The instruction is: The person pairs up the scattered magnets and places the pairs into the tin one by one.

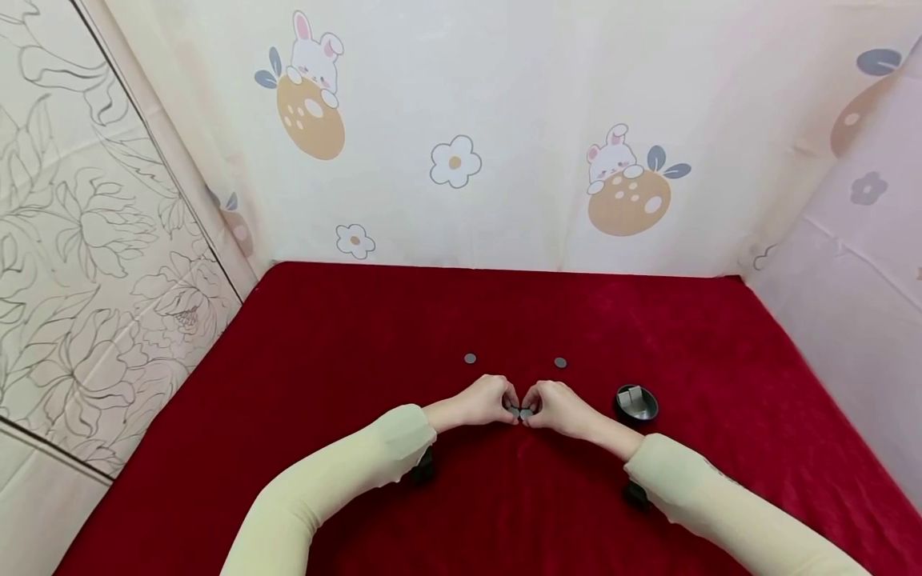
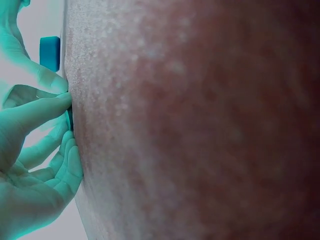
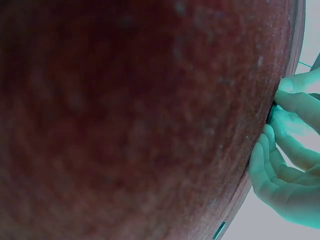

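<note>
Two small grey discs sit side by side at the middle of the red cloth: the left disc (image 1: pixel 514 412) and the right disc (image 1: pixel 527 414). My left hand (image 1: pixel 487 400) curls its thumb and fingers round the left one. From the other side, my right hand (image 1: pixel 564 410) pinches the right one. The fingertips of both hands almost meet, low against the cloth. In the left wrist view, a dark edge (image 2: pixel 70 120) shows between my left thumb and fingers (image 2: pixel 72 160). The right wrist view shows a similar dark sliver (image 3: pixel 271 114) by my right fingers; both discs are partly hidden.
Beyond the hands lie two more grey discs, one at left (image 1: pixel 471 358) and one at right (image 1: pixel 560 362). A small black bowl (image 1: pixel 652 411) holding grey square pieces (image 1: pixel 629 398) stands right of my right hand. Patterned curtains (image 1: pixel 504 208) border the red-covered table (image 1: pixel 374 336).
</note>
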Demonstrator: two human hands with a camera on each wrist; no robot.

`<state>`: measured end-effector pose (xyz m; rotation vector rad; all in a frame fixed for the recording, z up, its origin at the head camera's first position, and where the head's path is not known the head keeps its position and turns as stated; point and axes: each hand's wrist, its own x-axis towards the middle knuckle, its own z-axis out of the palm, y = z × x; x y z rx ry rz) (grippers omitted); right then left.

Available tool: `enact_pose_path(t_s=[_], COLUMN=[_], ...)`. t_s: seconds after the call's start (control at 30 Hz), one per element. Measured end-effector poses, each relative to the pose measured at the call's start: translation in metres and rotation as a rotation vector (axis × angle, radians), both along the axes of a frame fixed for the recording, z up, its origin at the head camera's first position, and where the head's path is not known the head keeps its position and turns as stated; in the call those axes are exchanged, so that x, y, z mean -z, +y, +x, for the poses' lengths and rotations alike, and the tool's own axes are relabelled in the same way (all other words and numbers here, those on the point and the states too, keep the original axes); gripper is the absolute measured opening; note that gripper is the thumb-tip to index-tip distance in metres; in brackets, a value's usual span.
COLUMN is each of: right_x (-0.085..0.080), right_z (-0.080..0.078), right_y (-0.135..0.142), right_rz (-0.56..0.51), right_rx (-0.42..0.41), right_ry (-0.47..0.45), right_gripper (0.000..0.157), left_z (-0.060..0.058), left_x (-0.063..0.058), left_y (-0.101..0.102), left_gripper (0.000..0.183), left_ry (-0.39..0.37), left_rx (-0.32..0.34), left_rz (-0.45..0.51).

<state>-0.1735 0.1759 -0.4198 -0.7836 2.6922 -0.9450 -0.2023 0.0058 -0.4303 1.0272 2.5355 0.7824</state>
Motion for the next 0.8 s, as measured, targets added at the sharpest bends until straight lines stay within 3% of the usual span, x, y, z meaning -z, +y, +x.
enact_pose_path(t_s=[0.33,0.57,0.8], right_x=[-0.012,-0.016,-0.021], right_z=[0.01,0.025,0.039], right_y=[0.019,0.041,0.058], right_rz=[-0.01,-0.04,-0.036], right_rx=[0.067,0.121,0.184], right_ry=[-0.01,0.131,0.243], right_gripper=[0.015,0.022,0.023], left_z=[0.0,0.003,0.006], left_x=[-0.004,-0.004,-0.002], left_y=[-0.005,0.0,0.007], left_gripper=[0.027,0.024,0.027], left_ry=[-0.003,0.009,0.067], left_rx=[0.027,0.058,0.082], left_rz=[-0.019,0.006,-0.065])
